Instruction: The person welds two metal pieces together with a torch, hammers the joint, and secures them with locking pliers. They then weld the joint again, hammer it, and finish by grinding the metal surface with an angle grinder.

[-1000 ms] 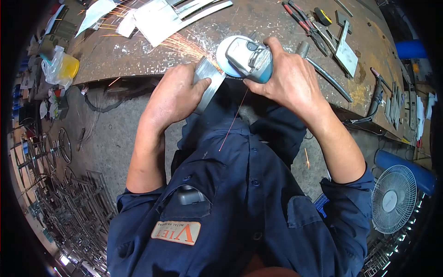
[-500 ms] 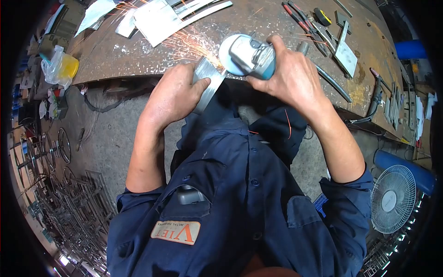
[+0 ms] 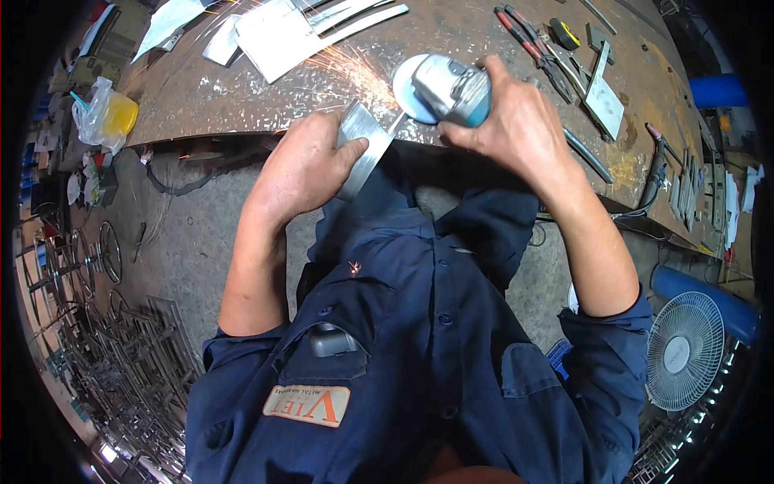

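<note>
My left hand (image 3: 310,165) is closed round a flat metal plate (image 3: 367,145), thumb pressed on its face, holding it tilted at the front edge of the steel workbench (image 3: 218,97). In my right hand (image 3: 520,121) is an angle grinder (image 3: 451,89) with a blue-and-silver body. Its pale, blurred disc (image 3: 413,89) is right at the plate's upper right corner. Orange sparks (image 3: 359,73) spray up and left from there across the bench. The lower end of the plate overhangs my lap.
White sheets (image 3: 274,36) and metal strips lie at the back. Red-handled pliers (image 3: 536,52), a tape measure (image 3: 564,34) and a flat metal piece (image 3: 605,101) sit to the right. A yellow cup in a bag (image 3: 119,117) is at left, a fan (image 3: 685,351) at lower right.
My right hand has shifted the grinder slightly right along the plate's corner. The plate and my left hand have barely moved. Sparks have thinned, and a small glowing spot shows on my shirt.
</note>
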`<state>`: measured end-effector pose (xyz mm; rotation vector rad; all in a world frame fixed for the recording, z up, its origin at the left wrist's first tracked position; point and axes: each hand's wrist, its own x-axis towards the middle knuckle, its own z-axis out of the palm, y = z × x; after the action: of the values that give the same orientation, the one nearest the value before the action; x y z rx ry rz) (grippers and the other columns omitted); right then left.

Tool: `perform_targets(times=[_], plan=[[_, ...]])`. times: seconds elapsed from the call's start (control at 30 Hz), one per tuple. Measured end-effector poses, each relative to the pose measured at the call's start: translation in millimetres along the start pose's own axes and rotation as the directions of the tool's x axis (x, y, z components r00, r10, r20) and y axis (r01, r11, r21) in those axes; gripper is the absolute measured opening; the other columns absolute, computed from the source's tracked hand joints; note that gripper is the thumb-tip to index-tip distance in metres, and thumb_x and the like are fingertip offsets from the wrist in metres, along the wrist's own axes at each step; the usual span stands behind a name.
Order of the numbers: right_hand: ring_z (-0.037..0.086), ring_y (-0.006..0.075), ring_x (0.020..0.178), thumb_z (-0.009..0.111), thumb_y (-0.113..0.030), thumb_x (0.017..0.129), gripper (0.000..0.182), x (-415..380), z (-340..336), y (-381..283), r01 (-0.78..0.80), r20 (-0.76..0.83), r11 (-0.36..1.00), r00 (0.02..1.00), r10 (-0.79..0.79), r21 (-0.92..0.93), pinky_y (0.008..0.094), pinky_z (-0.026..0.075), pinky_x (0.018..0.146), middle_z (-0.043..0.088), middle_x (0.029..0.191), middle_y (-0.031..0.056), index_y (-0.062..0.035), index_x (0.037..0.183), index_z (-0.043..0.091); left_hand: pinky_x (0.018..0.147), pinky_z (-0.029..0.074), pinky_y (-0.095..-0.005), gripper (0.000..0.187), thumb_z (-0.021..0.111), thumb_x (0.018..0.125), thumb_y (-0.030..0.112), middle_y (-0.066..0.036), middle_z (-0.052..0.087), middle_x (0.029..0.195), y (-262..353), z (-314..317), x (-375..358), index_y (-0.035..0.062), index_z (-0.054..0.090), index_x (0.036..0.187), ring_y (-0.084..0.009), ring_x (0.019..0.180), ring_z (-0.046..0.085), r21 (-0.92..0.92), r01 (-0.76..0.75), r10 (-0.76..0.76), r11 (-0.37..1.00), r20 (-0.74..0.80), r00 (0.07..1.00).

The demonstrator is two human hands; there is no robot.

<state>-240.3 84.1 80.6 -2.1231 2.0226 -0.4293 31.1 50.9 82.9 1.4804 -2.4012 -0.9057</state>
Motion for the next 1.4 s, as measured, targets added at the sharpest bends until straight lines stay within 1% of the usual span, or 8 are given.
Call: perform_targets(times=[0.8, 0.93, 1.03, 1.1, 1.13, 1.17, 1.23, 1.4], plan=[[0.078, 0.0420, 0.082, 0.093, -0.037, 0.069, 0.072, 0, -9, -9, 0.002, 0.082, 1.000, 0.997, 0.000, -0.028, 0.0493, 0.064, 0.076, 0.075, 0.086, 0.0264, 0.0019, 0.119, 0.058, 0.068, 0.053, -0.0448, 0.038, 0.071, 0.096, 0.024, -0.026, 0.065, 0.072, -7, -3, 5, -0.0135, 0.068, 0.097, -0.0258, 0.070, 0.068, -0.076, -0.024, 0.026, 0.997, 0.023, 0.999], [0.077, 0.0426, 0.086, 0.092, -0.040, 0.071, 0.070, 20, -20, 6, -0.093, -0.067, 0.981, 0.994, 0.083, -0.169, 0.0518, 0.062, 0.078, 0.076, 0.089, 0.0261, -0.0012, 0.118, 0.058, 0.068, 0.053, -0.0431, 0.037, 0.072, 0.096, 0.024, -0.023, 0.067, 0.073, -7, -7, 6, -0.0127, 0.069, 0.099, -0.0249, 0.069, 0.067, -0.092, 0.035, -0.027, 0.995, 0.077, 0.997], [0.077, 0.0439, 0.091, 0.091, -0.048, 0.070, 0.084, 20, -36, 19, -0.134, -0.201, 0.984, 0.974, 0.108, -0.118, 0.0511, 0.062, 0.082, 0.076, 0.094, 0.0286, -0.0004, 0.131, 0.058, 0.068, 0.053, -0.0392, 0.035, 0.072, 0.097, 0.024, -0.016, 0.071, 0.076, -20, 0, 9, -0.0099, 0.071, 0.103, -0.0207, 0.069, 0.066, -0.175, -0.013, 0.012, 0.985, -0.005, 1.000], [0.077, 0.0429, 0.096, 0.092, -0.050, 0.068, 0.093, 13, -52, 27, -0.168, -0.272, 0.985, 0.950, 0.154, -0.029, 0.0490, 0.061, 0.087, 0.076, 0.100, 0.0308, 0.0031, 0.137, 0.057, 0.072, 0.054, -0.0451, 0.033, 0.071, 0.095, 0.023, -0.027, 0.070, 0.077, -19, -1, 10, -0.0103, 0.069, 0.099, -0.0300, 0.073, 0.073, -0.383, -0.045, -0.021, 0.923, -0.165, 0.986], [0.076, 0.0423, 0.103, 0.092, -0.052, 0.068, 0.098, 7, -63, 24, -0.209, -0.285, 0.976, 0.934, 0.216, 0.055, 0.0474, 0.060, 0.091, 0.075, 0.106, 0.0319, 0.0076, 0.136, 0.056, 0.071, 0.056, -0.0393, 0.032, 0.071, 0.098, 0.022, -0.021, 0.073, 0.079, -20, -1, 14, -0.0098, 0.070, 0.104, -0.0169, 0.075, 0.070, -0.340, -0.053, -0.033, 0.939, -0.241, 0.970], [0.075, 0.0422, 0.106, 0.093, -0.053, 0.067, 0.100, 0, -70, 25, -0.215, -0.339, 0.972, 0.911, 0.235, 0.097, 0.0461, 0.059, 0.095, 0.074, 0.110, 0.0322, 0.0109, 0.134, 0.055, 0.074, 0.055, -0.0316, 0.028, 0.073, 0.101, 0.019, -0.007, 0.076, 0.089, -16, 7, 18, -0.0067, 0.072, 0.112, -0.0104, 0.081, 0.064, -0.507, -0.113, -0.062, 0.854, -0.316, 0.947], [0.074, 0.0419, 0.110, 0.095, -0.052, 0.065, 0.100, -16, -83, 27, -0.249, -0.347, 0.951, 0.889, 0.299, 0.181, 0.0466, 0.058, 0.096, 0.073, 0.114, 0.0322, 0.0090, 0.134, 0.055, 0.080, 0.057, -0.0311, 0.025, 0.074, 0.102, 0.016, -0.008, 0.077, 0.099, -20, 33, 35, -0.0066, 0.072, 0.114, -0.0117, 0.088, 0.067, -0.569, -0.306, -0.053, 0.763, -0.527, 0.848], [0.073, 0.0360, 0.111, 0.095, -0.050, 0.064, 0.096, -59, -82, 26, -0.217, -0.261, 0.898, 0.907, 0.330, 0.383, 0.0442, 0.056, 0.098, 0.073, 0.117, 0.0283, 0.0045, 0.134, 0.057, 0.080, 0.057, -0.0304, 0.031, 0.073, 0.101, 0.013, -0.011, 0.079, 0.099, -21, 87, 46, -0.0050, 0.071, 0.126, -0.0117, 0.087, 0.069, -0.509, -0.247, -0.106, 0.824, -0.568, 0.816]])
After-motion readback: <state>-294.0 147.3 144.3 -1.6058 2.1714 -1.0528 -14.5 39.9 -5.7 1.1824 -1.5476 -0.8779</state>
